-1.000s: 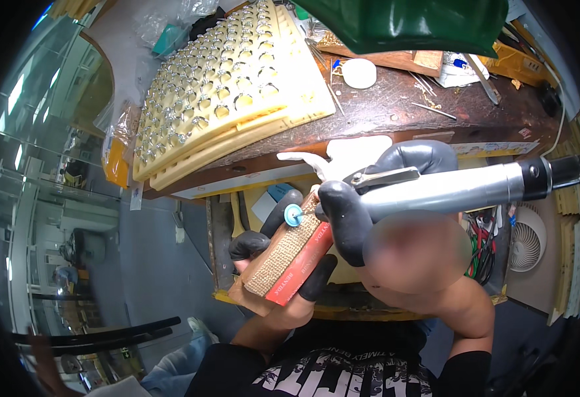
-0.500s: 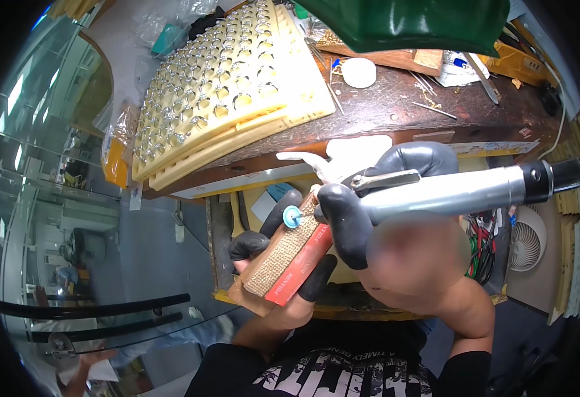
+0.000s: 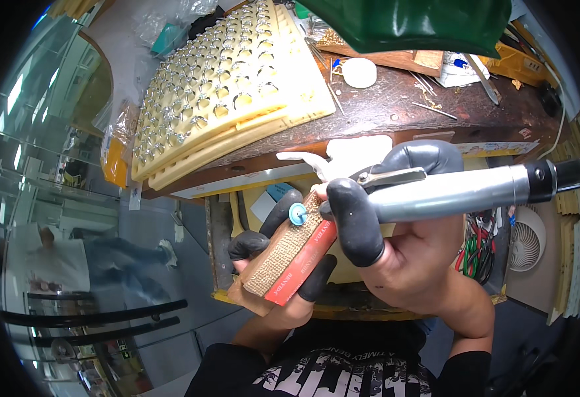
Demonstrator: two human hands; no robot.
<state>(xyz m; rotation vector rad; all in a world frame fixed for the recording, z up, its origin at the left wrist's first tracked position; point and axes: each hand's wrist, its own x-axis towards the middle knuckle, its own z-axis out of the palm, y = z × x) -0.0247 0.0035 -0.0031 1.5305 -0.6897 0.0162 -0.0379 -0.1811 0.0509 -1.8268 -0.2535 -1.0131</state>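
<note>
My left hand (image 3: 301, 306), with black covers on its fingers, holds a brown block (image 3: 278, 261) at a tilt. Its upper face is a rough, woven-looking tan surface, and red paper wraps the near side. In my right hand (image 3: 405, 255), also wearing black finger covers, is a silver rotary handpiece (image 3: 452, 193) with a lever along its top. A small light-blue disc (image 3: 297, 214) on the tool's tip sits against or just over the block's upper end; contact cannot be made out. Behind my right hand, a white curved piece (image 3: 359, 153) hangs at the bench edge.
Cream trays of many rings (image 3: 217, 86) stand on the dark workbench (image 3: 396, 109) at the back left. A green lamp shade (image 3: 415, 23) hangs overhead. A white round lid (image 3: 359, 73), thin tools and a wooden board lie behind. An open drawer (image 3: 362, 291) is below, a fan (image 3: 527, 238) right.
The handpiece and its blue disc have shifted slightly right along with my right hand. My left hand and the block stay nearly still. A blurred person now shows beyond the glass at left.
</note>
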